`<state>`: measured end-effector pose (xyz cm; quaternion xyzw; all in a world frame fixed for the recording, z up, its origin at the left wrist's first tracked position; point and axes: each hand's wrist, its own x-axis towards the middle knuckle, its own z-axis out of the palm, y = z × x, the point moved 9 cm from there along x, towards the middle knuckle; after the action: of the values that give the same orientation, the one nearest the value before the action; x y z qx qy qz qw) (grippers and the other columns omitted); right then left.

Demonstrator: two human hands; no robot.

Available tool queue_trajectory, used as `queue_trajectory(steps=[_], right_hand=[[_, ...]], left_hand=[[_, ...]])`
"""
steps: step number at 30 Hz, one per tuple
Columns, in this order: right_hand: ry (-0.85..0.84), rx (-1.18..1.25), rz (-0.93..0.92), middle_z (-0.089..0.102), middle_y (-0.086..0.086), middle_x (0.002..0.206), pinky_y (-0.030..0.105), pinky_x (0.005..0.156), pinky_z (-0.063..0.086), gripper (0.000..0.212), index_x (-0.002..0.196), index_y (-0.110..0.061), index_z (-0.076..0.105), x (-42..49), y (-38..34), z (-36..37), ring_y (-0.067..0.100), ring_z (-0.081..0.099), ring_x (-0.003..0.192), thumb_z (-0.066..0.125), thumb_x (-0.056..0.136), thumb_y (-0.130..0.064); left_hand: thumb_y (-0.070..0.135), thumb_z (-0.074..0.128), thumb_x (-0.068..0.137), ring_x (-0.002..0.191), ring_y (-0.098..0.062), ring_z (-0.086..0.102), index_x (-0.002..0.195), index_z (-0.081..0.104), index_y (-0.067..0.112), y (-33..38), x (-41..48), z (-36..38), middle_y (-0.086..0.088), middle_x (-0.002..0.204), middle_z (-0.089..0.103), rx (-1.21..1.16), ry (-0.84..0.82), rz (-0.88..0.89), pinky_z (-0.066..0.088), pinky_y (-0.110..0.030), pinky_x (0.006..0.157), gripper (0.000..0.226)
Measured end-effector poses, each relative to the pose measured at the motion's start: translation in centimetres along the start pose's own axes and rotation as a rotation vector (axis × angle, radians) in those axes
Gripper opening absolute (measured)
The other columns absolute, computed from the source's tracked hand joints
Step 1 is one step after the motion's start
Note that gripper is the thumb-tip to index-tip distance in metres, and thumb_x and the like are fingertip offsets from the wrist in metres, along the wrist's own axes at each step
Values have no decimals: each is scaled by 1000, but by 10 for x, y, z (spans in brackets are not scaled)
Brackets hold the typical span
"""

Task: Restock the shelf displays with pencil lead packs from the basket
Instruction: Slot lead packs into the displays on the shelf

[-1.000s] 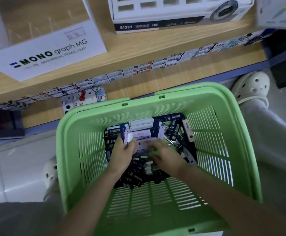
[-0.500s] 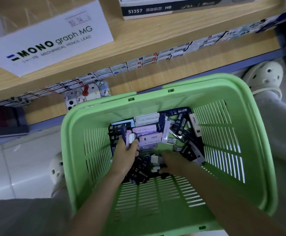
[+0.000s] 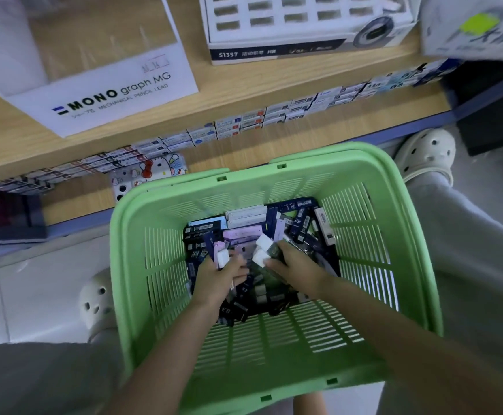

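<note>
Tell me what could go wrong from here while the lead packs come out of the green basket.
1. The left hand and right hand each grip several pencil lead packs; one may slip out when lifted.
2. The pile mixes dark, lilac and white packs, so some could land in the wrong box: the MONO graph MG display box or the S1357 display box.
3. Neither hand steadies the green basket, which looks tilted; it may tip.

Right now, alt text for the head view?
A person's left hand and right hand each grip a few lead packs inside a green basket; beyond it, a wooden shelf holds a white MONO display box.
</note>
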<state>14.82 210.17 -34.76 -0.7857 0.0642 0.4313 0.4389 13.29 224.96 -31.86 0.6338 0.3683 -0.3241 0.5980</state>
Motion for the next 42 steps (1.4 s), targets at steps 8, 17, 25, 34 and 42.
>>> queue_trajectory(steps=[8, 17, 25, 34, 42], right_hand=[[113, 155, -185, 50, -7, 74, 10, 57, 38, 12, 106, -12, 46, -55, -86, -25, -4, 48, 59, 50, 97, -18], [444, 307, -237, 52, -7, 81, 5, 52, 38, 3, 100, -12, 44, -116, -126, -78, 1, 49, 68, 47, 97, -12], [521, 385, -274, 57, 3, 78, 34, 84, 53, 20, 90, -10, 51, -159, -145, -124, 18, 58, 77, 43, 99, -26], [641, -105, -323, 44, 2, 59, 27, 53, 27, 32, 68, -8, 52, -189, -179, -178, 13, 36, 54, 51, 95, -25], [934, -108, -425, 59, -4, 88, 40, 70, 52, 17, 102, -17, 42, -215, -242, -274, 21, 62, 83, 57, 93, -18]], left_hand=[[21, 55, 94, 79, -17, 65, 114, 63, 9, 38, -43, 30, -8, 97, 70, -247, -78, 36, 51, -25, 61, 25], [19, 54, 95, 62, -12, 64, 118, 55, 10, 97, -97, 28, -5, 83, 67, -404, -47, 162, 51, -24, 57, 25], [27, 52, 96, 81, -25, 59, 103, 62, 3, 154, -136, 25, -15, 89, 65, -172, -84, 350, 45, -35, 72, 26], [28, 51, 97, 91, -26, 60, 106, 58, 14, 231, -164, 34, -17, 108, 67, -50, -116, 533, 44, -34, 71, 18], [26, 50, 97, 84, -19, 63, 105, 57, 15, 285, -170, 30, -7, 102, 70, -39, -150, 647, 45, -30, 70, 15]])
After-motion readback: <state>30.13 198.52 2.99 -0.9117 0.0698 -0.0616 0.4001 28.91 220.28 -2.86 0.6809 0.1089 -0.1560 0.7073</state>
